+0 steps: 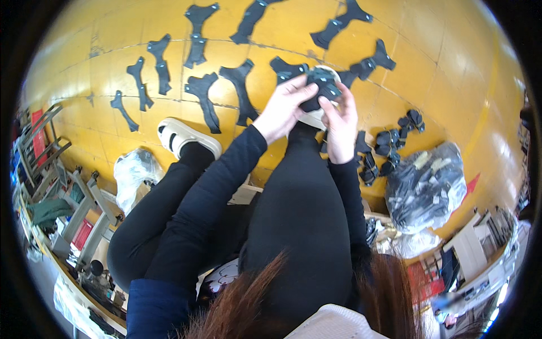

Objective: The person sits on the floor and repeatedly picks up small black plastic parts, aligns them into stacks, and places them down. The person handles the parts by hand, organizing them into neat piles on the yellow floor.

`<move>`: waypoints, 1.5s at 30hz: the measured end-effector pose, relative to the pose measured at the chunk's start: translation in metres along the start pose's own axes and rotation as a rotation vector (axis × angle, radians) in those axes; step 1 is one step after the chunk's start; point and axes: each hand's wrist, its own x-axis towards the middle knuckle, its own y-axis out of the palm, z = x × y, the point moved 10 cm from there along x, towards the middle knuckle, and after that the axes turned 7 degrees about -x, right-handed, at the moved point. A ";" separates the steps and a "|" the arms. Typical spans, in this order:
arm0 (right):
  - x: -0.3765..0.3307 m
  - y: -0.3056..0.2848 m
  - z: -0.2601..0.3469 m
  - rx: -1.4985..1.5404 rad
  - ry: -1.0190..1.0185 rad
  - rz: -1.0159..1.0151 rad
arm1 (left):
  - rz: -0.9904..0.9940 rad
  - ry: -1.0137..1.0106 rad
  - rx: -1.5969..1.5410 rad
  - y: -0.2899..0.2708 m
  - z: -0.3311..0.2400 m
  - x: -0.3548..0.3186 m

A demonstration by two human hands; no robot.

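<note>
Between my two hands is a small stack of black fabric pieces (320,90) with light green marks, held above my right shoe. My left hand (282,107) grips its left side, thumb on top and fingers partly beneath. My right hand (341,124) holds the right side, thumb and fingers bent around the edge. Beyond and to the left, black cut pieces (206,104) with flared ends lie on the floor in two rows, many with small pale tags. Their shapes look like stacked fabric parts, but the exact kind cannot be told.
Several black bundles (387,142) lie on the yellow floor (435,73) right of my right foot. Beside them sits a clear plastic bag (426,183) full of dark pieces. A whitish plastic bag (135,172) is near my left beige clog (186,138). Metal frames (84,198) stand at left.
</note>
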 end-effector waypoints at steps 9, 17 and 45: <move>0.005 0.006 -0.007 0.152 -0.001 0.002 | -0.078 0.095 0.136 -0.021 -0.006 0.003; 0.005 -0.001 0.002 0.355 -0.014 -0.144 | -0.075 0.163 -0.061 -0.017 -0.012 0.007; 0.007 -0.014 0.005 0.201 -0.013 -0.212 | -0.125 0.163 0.125 -0.009 -0.015 0.006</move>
